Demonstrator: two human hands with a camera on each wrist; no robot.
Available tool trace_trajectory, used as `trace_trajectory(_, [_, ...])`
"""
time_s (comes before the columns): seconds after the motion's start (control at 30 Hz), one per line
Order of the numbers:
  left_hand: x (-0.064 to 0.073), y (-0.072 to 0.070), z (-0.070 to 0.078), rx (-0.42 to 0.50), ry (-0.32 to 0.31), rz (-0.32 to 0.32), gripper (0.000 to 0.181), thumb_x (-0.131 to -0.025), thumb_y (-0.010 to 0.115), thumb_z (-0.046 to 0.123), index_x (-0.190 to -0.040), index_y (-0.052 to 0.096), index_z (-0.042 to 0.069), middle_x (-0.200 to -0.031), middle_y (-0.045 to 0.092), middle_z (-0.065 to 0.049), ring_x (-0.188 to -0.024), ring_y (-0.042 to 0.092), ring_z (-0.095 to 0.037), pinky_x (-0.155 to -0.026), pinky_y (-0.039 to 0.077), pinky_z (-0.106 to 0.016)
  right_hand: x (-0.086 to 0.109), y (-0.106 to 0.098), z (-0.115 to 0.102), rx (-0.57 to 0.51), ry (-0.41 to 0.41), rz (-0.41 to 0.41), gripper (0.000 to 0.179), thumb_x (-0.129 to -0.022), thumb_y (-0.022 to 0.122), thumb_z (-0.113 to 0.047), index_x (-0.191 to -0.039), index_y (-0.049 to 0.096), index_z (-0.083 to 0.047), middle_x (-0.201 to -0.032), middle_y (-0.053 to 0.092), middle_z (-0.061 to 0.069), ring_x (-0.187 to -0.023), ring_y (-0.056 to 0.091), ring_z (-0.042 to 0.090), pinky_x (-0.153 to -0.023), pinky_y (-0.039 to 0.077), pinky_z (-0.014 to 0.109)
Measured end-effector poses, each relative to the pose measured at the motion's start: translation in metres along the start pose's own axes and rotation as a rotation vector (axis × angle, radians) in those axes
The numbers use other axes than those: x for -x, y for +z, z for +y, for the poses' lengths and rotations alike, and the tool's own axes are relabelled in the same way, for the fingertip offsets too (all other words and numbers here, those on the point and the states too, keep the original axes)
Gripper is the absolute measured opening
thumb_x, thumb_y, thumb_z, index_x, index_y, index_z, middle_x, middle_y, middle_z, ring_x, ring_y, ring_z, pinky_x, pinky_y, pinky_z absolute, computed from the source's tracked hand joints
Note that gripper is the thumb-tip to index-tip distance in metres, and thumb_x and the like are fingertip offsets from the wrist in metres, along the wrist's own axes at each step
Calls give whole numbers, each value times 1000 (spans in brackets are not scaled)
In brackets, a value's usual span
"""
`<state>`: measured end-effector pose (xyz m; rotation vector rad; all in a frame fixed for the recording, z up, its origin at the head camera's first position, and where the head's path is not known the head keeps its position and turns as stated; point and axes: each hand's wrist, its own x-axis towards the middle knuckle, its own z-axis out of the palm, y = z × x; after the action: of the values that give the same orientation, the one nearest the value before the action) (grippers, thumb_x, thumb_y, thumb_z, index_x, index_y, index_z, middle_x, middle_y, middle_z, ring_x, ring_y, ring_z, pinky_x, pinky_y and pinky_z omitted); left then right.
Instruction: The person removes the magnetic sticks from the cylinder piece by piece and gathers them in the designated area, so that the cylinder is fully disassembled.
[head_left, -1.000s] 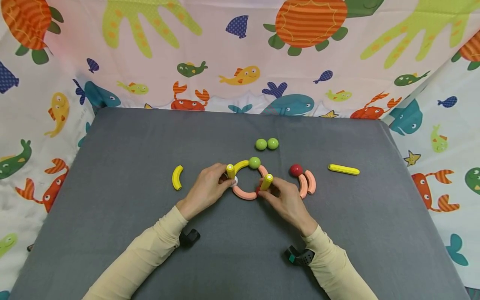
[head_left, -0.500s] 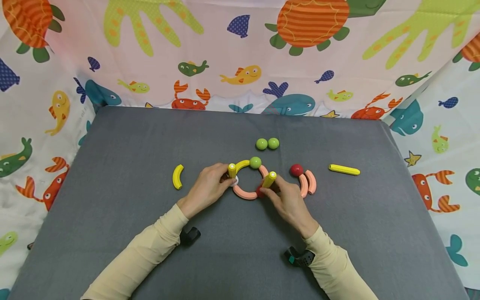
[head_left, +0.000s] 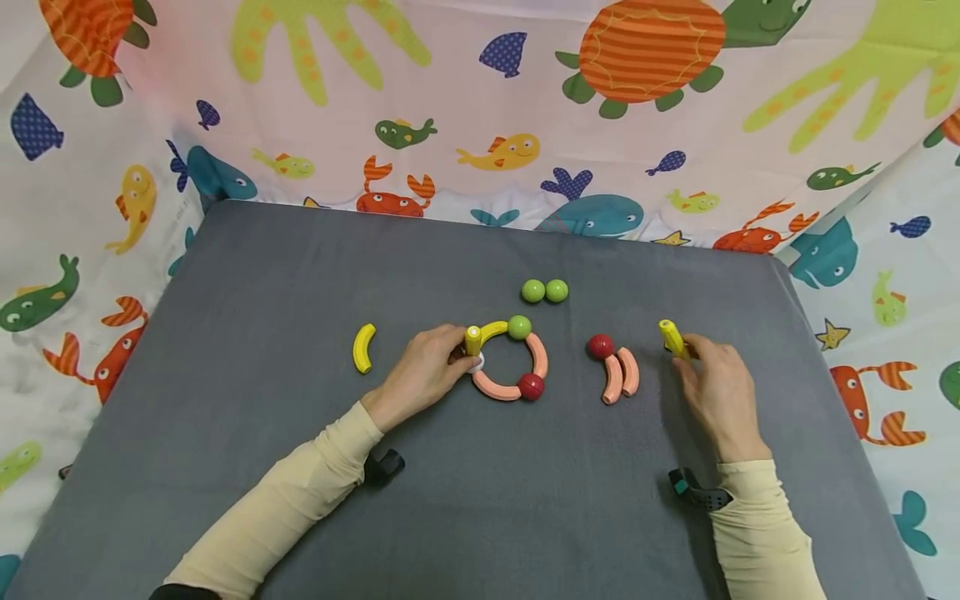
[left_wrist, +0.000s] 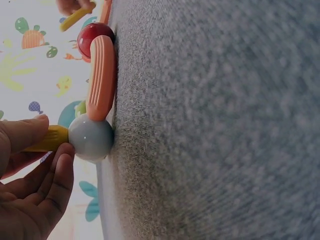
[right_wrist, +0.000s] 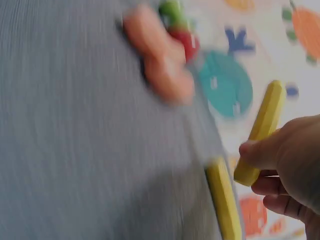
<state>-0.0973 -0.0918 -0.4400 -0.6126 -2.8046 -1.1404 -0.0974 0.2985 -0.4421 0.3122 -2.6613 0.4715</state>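
My left hand (head_left: 427, 367) pinches an upright yellow stick (head_left: 472, 340) at the left of a ring of toy pieces. In the left wrist view that stick meets a white ball (left_wrist: 90, 137), which the fingertips touch. The ring also has a yellow curved piece (head_left: 492, 330), a green ball (head_left: 519, 327), two pink curved pieces (head_left: 497, 388) and a red ball (head_left: 531, 386). Over the table's right side, my right hand (head_left: 720, 392) holds a second yellow stick (head_left: 672, 339). Below it, in the right wrist view, another yellow stick (right_wrist: 224, 200) lies on the table, mostly hidden from the head view.
Two green balls (head_left: 544, 291) sit behind the ring. Right of the ring are a loose red ball (head_left: 601, 347) and two pink curved pieces (head_left: 612, 381). A yellow curved piece (head_left: 363, 348) lies left, on the grey table (head_left: 480, 500). A printed cloth (head_left: 450, 100) hangs behind.
My right hand has left the ring's red ball and moved right with its yellow stick, uncovering that ball. The left hand stays at the white ball. The head view has shifted slightly.
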Motion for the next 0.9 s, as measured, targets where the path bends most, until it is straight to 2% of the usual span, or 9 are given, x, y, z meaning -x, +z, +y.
trace_trajectory(0.1, [-1, -1, 0, -4, -1, -3, 15, -88, 73, 17, -97, 68, 5, -83, 63, -5, -70, 57, -12, -64, 48, -26, 6, -6, 19, 58, 20, 17, 27, -79, 73, 8, -105, 65, 6, -94, 64, 27, -85, 58, 45, -72, 43, 57])
trace_trajectory(0.23, [-1, -1, 0, -4, -2, -1, 15, -88, 73, 16, -96, 68, 5, -82, 63, -5, -70, 57, -12, -64, 48, -25, 9, -8, 33, 136, -12, 33, 21, -75, 71, 11, -95, 68, 6, -89, 60, 25, -79, 55, 44, -66, 41, 57])
trace_trajectory(0.4, [-1, -1, 1, -5, -1, -4, 15, -88, 73, 17, -96, 68, 5, -82, 62, -5, -70, 57, -12, -64, 48, -25, 12, -3, 40, 200, -42, 37, 17, -75, 69, 11, -90, 70, 4, -85, 61, 24, -76, 54, 44, -61, 40, 56])
trace_trajectory(0.53, [-1, 0, 2, -7, 4, -3, 14, -88, 73, 17, -95, 68, 6, -81, 62, -4, -69, 56, -11, -64, 47, -25, 13, 0, 40, 208, -12, 45, 18, -75, 67, 10, -91, 68, 3, -88, 61, 25, -80, 53, 46, -63, 39, 58])
trace_trajectory(0.67, [-1, 0, 2, -6, 3, -3, 14, -88, 73, 17, -94, 68, 6, -80, 61, -4, -68, 55, -11, -63, 47, -25, 13, 0, 35, 199, 27, 45, 20, -75, 65, 10, -94, 67, 4, -90, 60, 26, -83, 52, 47, -67, 38, 59])
trace_trajectory(0.73, [-1, 0, 2, -7, 2, -7, 14, -88, 73, 17, -94, 68, 6, -81, 61, -4, -69, 55, -11, -63, 47, -25, 12, -1, 29, 192, 22, 49, 21, -74, 65, 11, -95, 67, 5, -90, 60, 26, -83, 52, 47, -67, 39, 59])
trace_trajectory(0.83, [-1, 0, 2, -1, -2, -13, 15, -88, 74, 18, -96, 68, 6, -82, 62, -4, -70, 56, -11, -65, 48, -24, 8, -1, 10, 150, -27, 52, 25, -72, 68, 10, -96, 69, 4, -89, 61, 24, -82, 54, 45, -67, 40, 57])
trace_trajectory(0.9, [-1, -1, 2, 4, -10, -17, 15, -88, 74, 18, -95, 67, 7, -81, 62, -3, -70, 57, -11, -65, 48, -24, 3, 3, -11, 87, -96, 43, 23, -72, 71, 7, -94, 70, 4, -88, 63, 22, -83, 57, 43, -70, 43, 55])
